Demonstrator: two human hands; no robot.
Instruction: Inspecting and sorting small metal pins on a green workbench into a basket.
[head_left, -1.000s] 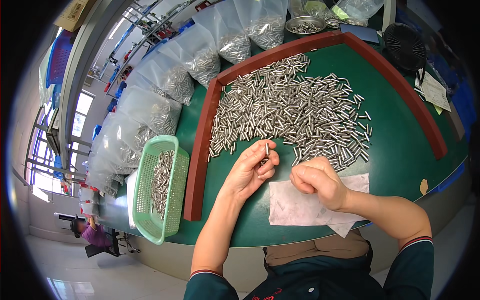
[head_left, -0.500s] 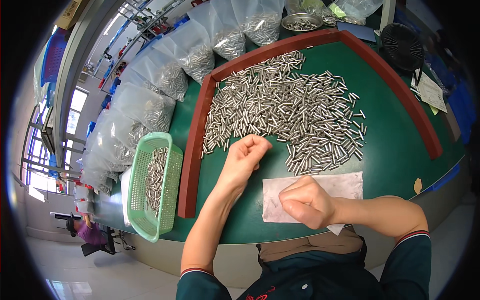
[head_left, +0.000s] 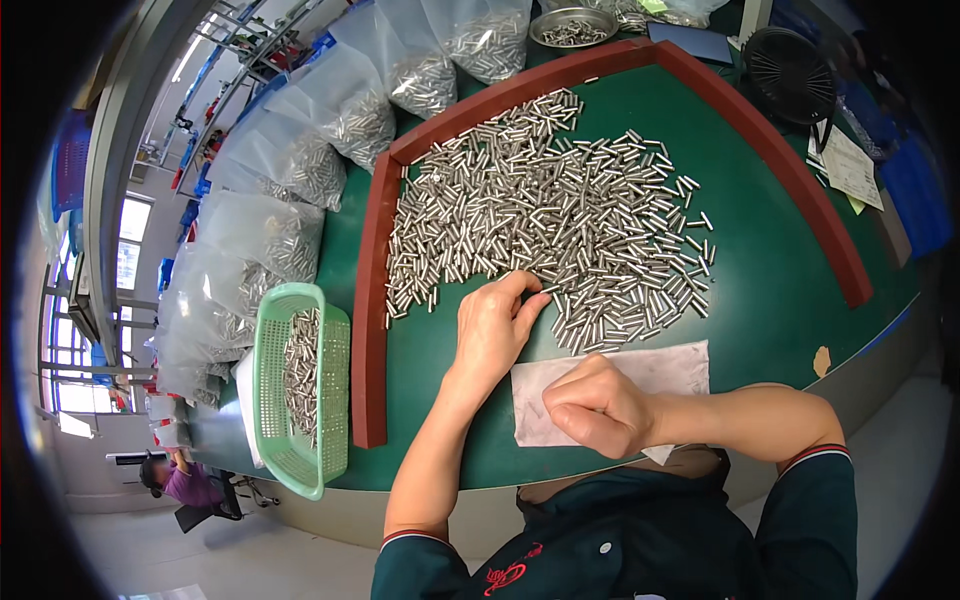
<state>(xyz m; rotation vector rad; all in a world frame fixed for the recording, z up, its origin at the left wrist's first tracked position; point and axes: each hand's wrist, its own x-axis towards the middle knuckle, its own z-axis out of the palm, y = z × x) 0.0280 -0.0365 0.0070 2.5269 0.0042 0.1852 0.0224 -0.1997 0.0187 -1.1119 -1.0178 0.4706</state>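
Short shiny metal pins (head_left: 540,200) lie in a broad, loose heap on the green tabletop. At the heap's near edge, my left hand (head_left: 492,328) has its thumb and forefinger pinched about a metal pin (head_left: 546,291); the other fingers curl under, partly hidden. My right hand (head_left: 602,405) is closed in a fist above a pale, stained cloth (head_left: 675,368). What that fist holds, if anything, is hidden by its fingers.
A dark red wooden rail (head_left: 371,340) borders the heap left, back and right. Left of it stands a green plastic basket (head_left: 334,420) with more pins. Clear bags (head_left: 355,120) of pins, a metal bowl (head_left: 574,30) and a black fan (head_left: 790,75) line the back. A person sits far left.
My left hand has shifted right along the heap's near edge, its curled fingers now pinching at a pin. My right fist stays over the cloth. The whole view has shifted slightly.
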